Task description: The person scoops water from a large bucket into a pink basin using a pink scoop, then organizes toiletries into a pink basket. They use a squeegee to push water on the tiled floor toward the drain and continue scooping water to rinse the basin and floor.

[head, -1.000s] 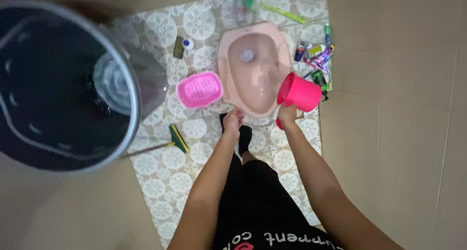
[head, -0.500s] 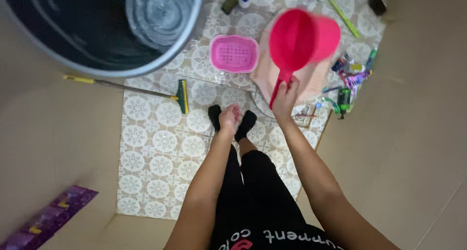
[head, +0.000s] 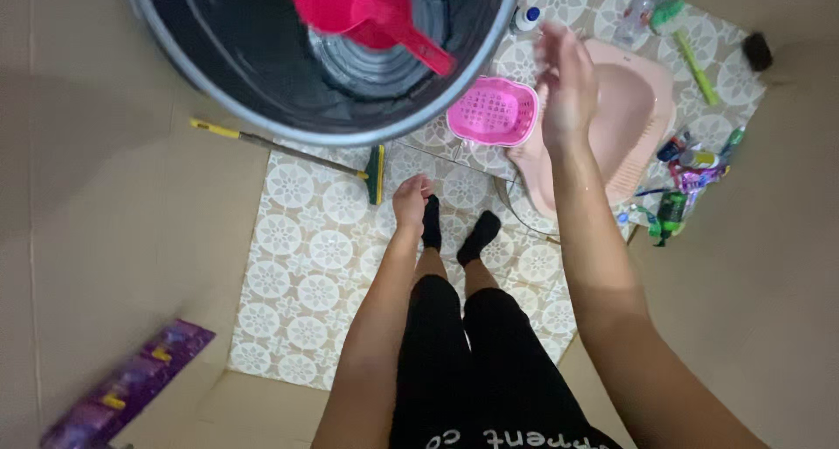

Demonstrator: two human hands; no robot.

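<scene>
Patterned tile (head: 306, 265) with pale round medallions covered the floor strip where the person stood in black socks, and plain beige walls closed in on both sides, leaving only a narrow lane for movement. At the top edge a large dark water barrel (head: 218, 82) with a grey rim took up most of the left half, water glinting at its centre, and a pink plastic dipper (head: 358, 12) lay inside it, handle slanting down to the right, touched by neither hand. The right hand (head: 566, 86) was raised just right of the barrel rim, blurred, its fingers spread and holding nothing. The left hand (head: 411, 200) hung low in front of the legs, its fingers loosely curled and empty as far as could be told. Between the barrel and the right hand sat a pink perforated basket (head: 492, 110), just beside a pale pink squat toilet pan (head: 634, 117) set into the floor. A floor squeegee (head: 374, 174) with a green head and long yellow-tipped handle lay under the barrel's rim. Bottles and tubes (head: 686, 165) crowded the right edge of the tile beside the pan, with a green brush (head: 686, 43) above. A purple packet (head: 131, 383) lay at the lower left.
</scene>
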